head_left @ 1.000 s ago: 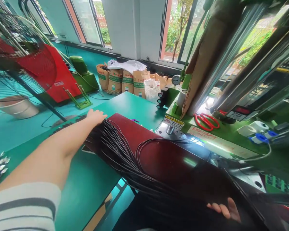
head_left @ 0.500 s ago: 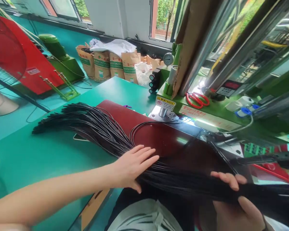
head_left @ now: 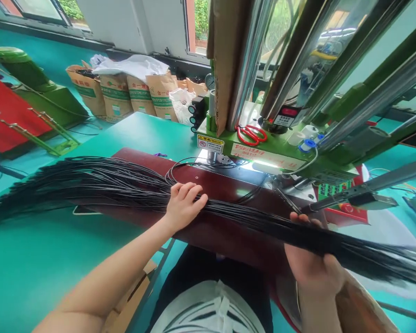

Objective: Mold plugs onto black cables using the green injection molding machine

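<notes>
A long, thick bundle of black cables (head_left: 125, 180) stretches across the dark red board (head_left: 190, 226) from left to right. Its left ends fan out over the green table. My left hand (head_left: 183, 203) is wrapped over the bundle near the middle, fingers curled round the cables. Farther right, my right hand (head_left: 312, 259) grips the same bundle from below, palm up, with fingertips showing behind it. The right ends hang loose beyond this hand and look blurred. A few cables loop separately toward the machine.
A green press machine (head_left: 225, 148) stands behind the board, with red-handled scissors (head_left: 251, 135) on it. A grey metal arm (head_left: 353, 194) juts out at the right. Paper sacks (head_left: 116, 97) line the wall. The green table (head_left: 31, 268) extends left. A cardboard box (head_left: 135, 296) sits below its edge.
The bundle has shifted left and lifted at its right end. My left hand has closed round the cables from lying spread over them. My view has turned right.
</notes>
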Tool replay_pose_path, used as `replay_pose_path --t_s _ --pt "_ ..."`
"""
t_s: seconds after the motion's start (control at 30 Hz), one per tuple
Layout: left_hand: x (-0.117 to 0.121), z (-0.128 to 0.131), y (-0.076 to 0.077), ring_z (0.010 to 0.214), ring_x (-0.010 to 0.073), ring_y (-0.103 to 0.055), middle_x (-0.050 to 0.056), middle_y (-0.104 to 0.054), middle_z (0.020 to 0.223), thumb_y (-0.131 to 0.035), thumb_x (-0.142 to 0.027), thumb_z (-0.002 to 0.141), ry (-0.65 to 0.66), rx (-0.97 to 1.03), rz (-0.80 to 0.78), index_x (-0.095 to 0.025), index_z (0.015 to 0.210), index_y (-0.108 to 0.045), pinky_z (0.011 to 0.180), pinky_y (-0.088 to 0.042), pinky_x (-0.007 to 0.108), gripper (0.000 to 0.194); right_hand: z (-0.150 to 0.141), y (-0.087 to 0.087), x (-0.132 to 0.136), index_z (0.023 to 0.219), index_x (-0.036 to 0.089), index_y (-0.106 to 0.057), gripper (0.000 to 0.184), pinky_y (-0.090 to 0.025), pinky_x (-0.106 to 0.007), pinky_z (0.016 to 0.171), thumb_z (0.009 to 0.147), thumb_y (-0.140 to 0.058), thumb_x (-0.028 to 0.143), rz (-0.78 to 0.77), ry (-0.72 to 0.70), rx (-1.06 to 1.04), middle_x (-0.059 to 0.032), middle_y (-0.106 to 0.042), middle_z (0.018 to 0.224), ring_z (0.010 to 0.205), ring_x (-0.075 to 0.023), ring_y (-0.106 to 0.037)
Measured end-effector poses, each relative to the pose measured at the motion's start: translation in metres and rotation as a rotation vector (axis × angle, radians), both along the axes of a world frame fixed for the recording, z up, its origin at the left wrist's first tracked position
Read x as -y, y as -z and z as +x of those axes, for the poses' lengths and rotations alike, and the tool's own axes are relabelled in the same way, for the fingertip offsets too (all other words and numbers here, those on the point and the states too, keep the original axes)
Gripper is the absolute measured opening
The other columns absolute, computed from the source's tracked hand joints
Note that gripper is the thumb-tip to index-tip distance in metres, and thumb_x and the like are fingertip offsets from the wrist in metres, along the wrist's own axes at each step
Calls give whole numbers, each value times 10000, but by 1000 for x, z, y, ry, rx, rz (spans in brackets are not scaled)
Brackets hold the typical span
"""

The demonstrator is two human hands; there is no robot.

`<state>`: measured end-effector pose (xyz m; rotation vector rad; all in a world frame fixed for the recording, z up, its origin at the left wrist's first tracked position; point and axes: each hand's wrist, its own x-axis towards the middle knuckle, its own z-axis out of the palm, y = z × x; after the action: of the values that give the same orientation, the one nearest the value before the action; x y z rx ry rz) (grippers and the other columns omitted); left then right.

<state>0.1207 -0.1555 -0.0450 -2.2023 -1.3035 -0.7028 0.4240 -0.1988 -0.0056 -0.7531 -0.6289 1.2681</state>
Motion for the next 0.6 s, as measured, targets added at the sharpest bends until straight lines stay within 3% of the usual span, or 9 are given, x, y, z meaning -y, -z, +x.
replay_pose_path --t_s 0.1,0.2,0.3,0.43,0.5,0.6 --pt "8 -1 2 1039 284 -479 110 -595 1088 -557 -406 764 159 -103 -243 -211 954 -581 861 -332 445 274 12 36 19 1034 227 -618 467 -340 -400 1019 670 -619 521 -249 83 -161 -18 -629 1116 1141 -206 -499" --pt "16 11 -5 1014 285 -478 130 -588 1069 -541 -504 752 240 -118 -380 -160 959 -578 854 -359 421 403 16 55 34 960 261 -635 300 -326 -377 1035 678 -645 365 -344 87 -242 29 -655 1034 1092 -169 -532" --pt "15 45 -20 997 272 -479 122 -572 1072 -546 -423 775 315 -146 -426 -153 930 -574 832 -382 394 312 20 58 37 837 298 -626 279 -364 -394 1004 580 -681 205 -210 -9 -238 71 -656 859 987 -164 -577" --pt "9 105 -39 887 228 -525 73 -581 1013 -595 -281 735 530 -271 -581 -184 967 -547 744 -418 349 256 27 57 31 708 288 -600 236 -384 -428 974 514 -705 206 -17 -194 -157 62 -613 718 921 -190 -592" --pt "7 125 -39 780 192 -550 45 -595 947 -564 -157 726 589 -325 -604 -206 1076 -512 682 -424 319 357 28 56 30 750 298 -611 261 -339 -460 1006 518 -698 216 5 -224 -149 58 -636 781 976 -209 -579" --pt "3 134 -27 717 178 -562 51 -612 910 -462 -36 742 528 -346 -488 -212 1194 -469 670 -417 319 485 28 54 31 926 299 -606 366 -255 -465 1058 573 -642 210 -38 -220 -162 33 -638 1050 1121 -213 -509"
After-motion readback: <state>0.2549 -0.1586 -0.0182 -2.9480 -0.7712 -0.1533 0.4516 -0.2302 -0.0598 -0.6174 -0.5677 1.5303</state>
